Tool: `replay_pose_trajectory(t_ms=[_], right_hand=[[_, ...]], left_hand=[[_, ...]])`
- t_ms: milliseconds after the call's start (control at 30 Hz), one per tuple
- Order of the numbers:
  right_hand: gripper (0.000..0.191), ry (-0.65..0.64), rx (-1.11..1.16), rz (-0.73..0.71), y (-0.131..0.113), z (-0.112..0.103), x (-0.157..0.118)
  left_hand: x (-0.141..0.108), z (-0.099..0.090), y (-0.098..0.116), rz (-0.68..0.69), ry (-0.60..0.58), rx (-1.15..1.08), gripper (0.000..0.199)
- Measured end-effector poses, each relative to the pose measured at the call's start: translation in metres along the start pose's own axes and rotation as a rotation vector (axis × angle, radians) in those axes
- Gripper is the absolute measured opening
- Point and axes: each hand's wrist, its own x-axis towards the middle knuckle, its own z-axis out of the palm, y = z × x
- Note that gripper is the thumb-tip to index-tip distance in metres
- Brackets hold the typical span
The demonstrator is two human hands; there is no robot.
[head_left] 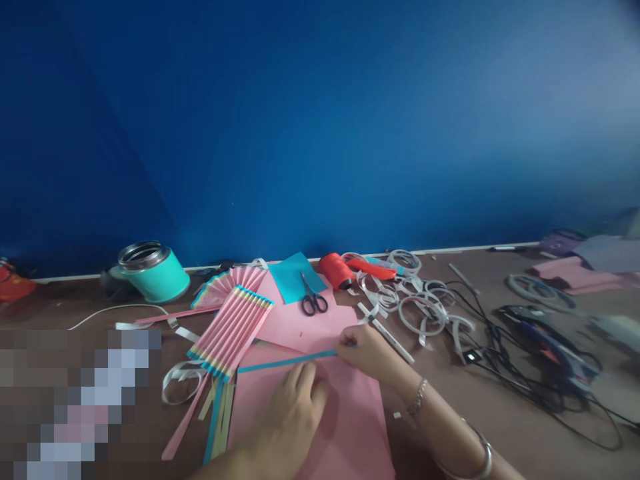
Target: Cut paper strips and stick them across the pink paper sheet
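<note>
A sheet of pink paper (350, 420) lies in front of me with a narrow blue paper strip (280, 363) along its far edge. My left hand (300, 400) rests on the sheet, its fingers laid out toward the strip and holding nothing. At the strip's right end, my right hand (357, 347) has its fingertips pinched together on it. A pleated pink paper piece (233, 327) with blue and cream edges sits beyond my left hand, overlapping a pink paper fan (230, 287). Blue and cream paper strips (219, 420) lie left of the sheet.
Black-handled scissors (315, 305) rest partly on blue paper (290, 273). Farther back are a red thread spool (336, 271) and a turquoise cup (160, 277). White tape loops (425, 313), a white pen (393, 340) and black cables (500, 360) spread to the right, before a blue wall (320, 133).
</note>
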Motion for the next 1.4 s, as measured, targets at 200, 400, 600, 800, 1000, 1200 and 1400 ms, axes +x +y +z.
replay_pose_trajectory(t_ms=[200, 400, 600, 800, 1000, 1200, 1400], right_hand=[[0.013, -0.005, 0.003, 0.012, -0.001, -0.001, 0.000], [0.013, -0.012, 0.002, 0.007, -0.003, -0.002, -0.001], [0.013, 0.003, -0.029, 0.013, -0.003, -0.001, 0.000], [0.010, 0.026, -0.060, 0.019, -0.004, -0.001, -0.001], [0.010, 0.061, -0.101, 0.027, 0.002, -0.003, 0.000], [0.015, 0.063, -0.132, 0.003, 0.020, -0.001, 0.006], [0.015, 0.063, -0.099, 0.020, 0.024, -0.006, 0.006]], left_hand=[[0.000, 0.000, 0.000, 0.014, 0.014, 0.000, 0.043], [0.002, -0.006, -0.001, 0.125, 0.025, 0.059, 0.040], [0.005, -0.010, -0.004, 0.175, 0.036, 0.078, 0.042], [0.007, -0.010, -0.002, 0.119, -0.001, 0.045, 0.041], [0.005, -0.005, -0.001, 0.074, 0.005, -0.003, 0.040], [0.005, -0.002, -0.001, 0.064, 0.027, -0.016, 0.042], [0.005, -0.001, -0.001, 0.073, 0.021, 0.025, 0.041]])
